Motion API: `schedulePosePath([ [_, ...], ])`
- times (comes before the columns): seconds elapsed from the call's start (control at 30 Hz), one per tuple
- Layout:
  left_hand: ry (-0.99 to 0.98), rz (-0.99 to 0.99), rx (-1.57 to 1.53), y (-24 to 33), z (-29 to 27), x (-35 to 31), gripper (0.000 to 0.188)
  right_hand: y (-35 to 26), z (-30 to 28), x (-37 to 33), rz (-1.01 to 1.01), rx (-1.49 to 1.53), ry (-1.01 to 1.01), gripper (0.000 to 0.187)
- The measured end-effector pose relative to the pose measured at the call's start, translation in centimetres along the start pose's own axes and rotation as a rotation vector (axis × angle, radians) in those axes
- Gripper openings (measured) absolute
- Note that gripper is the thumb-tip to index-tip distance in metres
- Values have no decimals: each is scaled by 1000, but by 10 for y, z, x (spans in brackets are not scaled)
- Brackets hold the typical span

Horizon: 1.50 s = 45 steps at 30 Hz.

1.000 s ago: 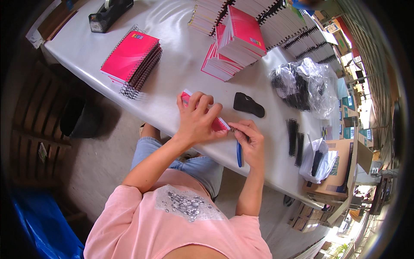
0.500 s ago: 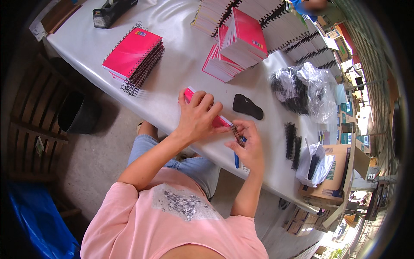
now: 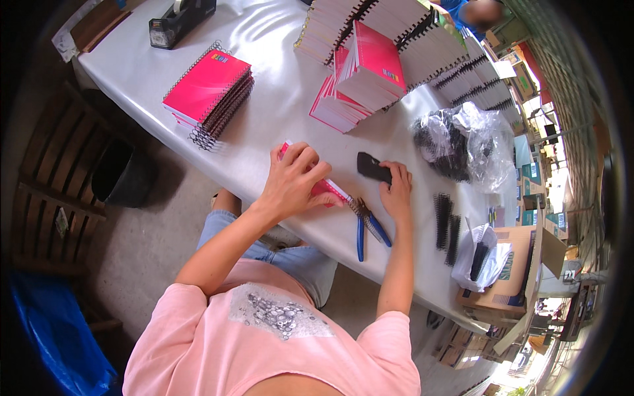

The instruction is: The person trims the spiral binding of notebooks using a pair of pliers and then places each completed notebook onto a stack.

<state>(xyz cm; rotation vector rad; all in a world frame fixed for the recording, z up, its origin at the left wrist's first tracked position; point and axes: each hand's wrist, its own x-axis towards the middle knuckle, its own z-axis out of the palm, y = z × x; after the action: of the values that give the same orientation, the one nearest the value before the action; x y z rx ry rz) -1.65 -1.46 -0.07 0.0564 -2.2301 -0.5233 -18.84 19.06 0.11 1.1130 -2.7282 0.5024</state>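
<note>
My left hand (image 3: 297, 178) is wrapped over a small red notebook (image 3: 335, 190) standing tilted on the table, its fingers closed on the cover. From the notebook's near right corner a dark spiral wire coil (image 3: 376, 231) sticks out. Blue-handled pliers (image 3: 360, 237) lie beside that coil. My right hand (image 3: 397, 190) has its fingertips closed on the right end of a flat black piece (image 3: 371, 166) whose kind I cannot make out. Left of my hands stands a stack of red spiral notebooks (image 3: 208, 86); beyond them are more red notebooks (image 3: 370, 63) with white pages.
A black tape dispenser (image 3: 178, 23) stands at the far left. Large spiral-bound stacks (image 3: 429, 56) fill the back. At right are a clear plastic bag of black coils (image 3: 462, 142), loose black coils (image 3: 448, 221) and a cardboard box (image 3: 512, 267). Another person (image 3: 465, 13) is at the far back.
My right hand has left the coil at the notebook's corner and moved up and right to the black piece. The pliers now show fully. My left hand still holds the notebook.
</note>
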Motion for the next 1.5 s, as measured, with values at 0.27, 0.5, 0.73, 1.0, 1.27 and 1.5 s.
schedulePosePath([
  [0.27, -14, -39, -89, -2, 0, 0, 53, -67, -16, -17, -95, 1710, -367, 33],
  [0.5, 2, -12, -133, -5, 1, 3, 55, -66, -15, -10, -143, 1535, -409, 34],
  [0.73, -16, -109, -237, -16, 0, 7, 52, -75, -19, 2, -244, 1161, -339, 37],
  [1.0, -85, -119, -422, -26, 1, 8, 55, -81, -23, 6, -125, 995, -297, 39],
  [1.27, 24, -242, -635, -37, 13, 12, 79, -76, -9, 8, -115, 1129, -247, 45],
  [1.5, -38, -262, -637, -39, 16, 12, 92, -101, -23, 25, -111, 998, -291, 35],
])
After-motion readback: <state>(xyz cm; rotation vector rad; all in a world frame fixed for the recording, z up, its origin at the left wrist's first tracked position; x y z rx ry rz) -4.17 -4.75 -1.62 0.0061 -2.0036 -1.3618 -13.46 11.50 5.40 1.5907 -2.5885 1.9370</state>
